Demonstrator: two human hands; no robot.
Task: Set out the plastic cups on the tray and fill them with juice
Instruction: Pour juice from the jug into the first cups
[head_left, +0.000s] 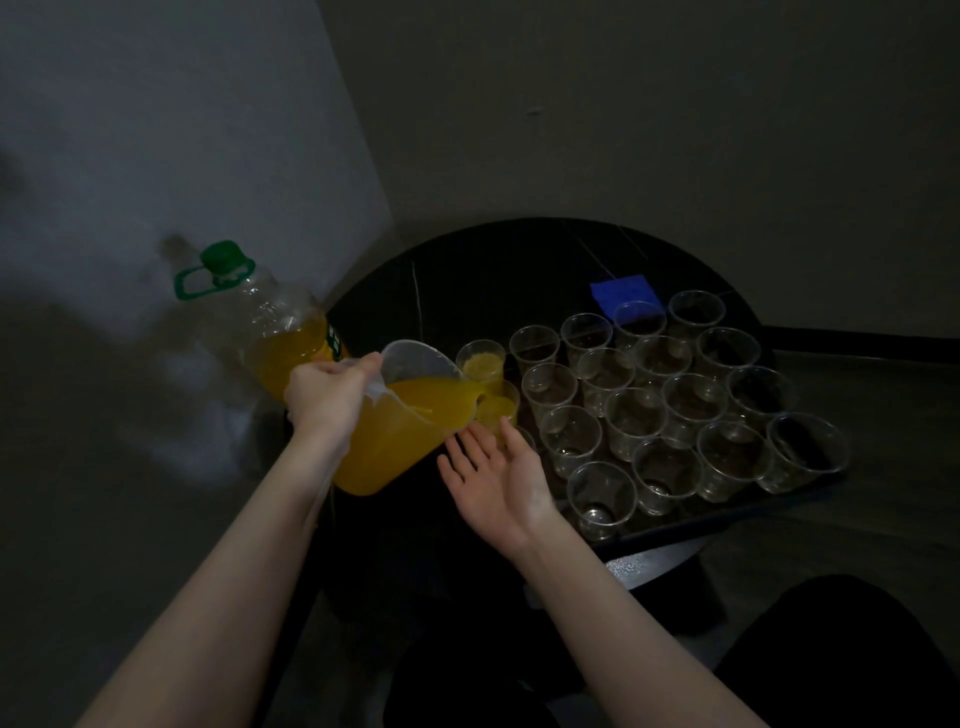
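Observation:
My left hand (324, 400) grips the handle of a clear plastic jug (400, 421) of orange juice, tilted with its spout over a cup (500, 408) that is filling. Behind that cup stands another cup (482, 364) full of juice. My right hand (498, 486) lies open, palm up, just under the jug's spout and in front of the filling cup; a third cup in that column is mostly hidden behind its fingers. Several empty clear cups (636, 418) stand in rows on the dark tray (691, 525).
A large juice bottle (275, 332) with a green cap stands left of the jug at the round black table's (467, 280) edge. A blue cloth (623, 293) lies behind the cups. Walls close in at the left and back. The room is dim.

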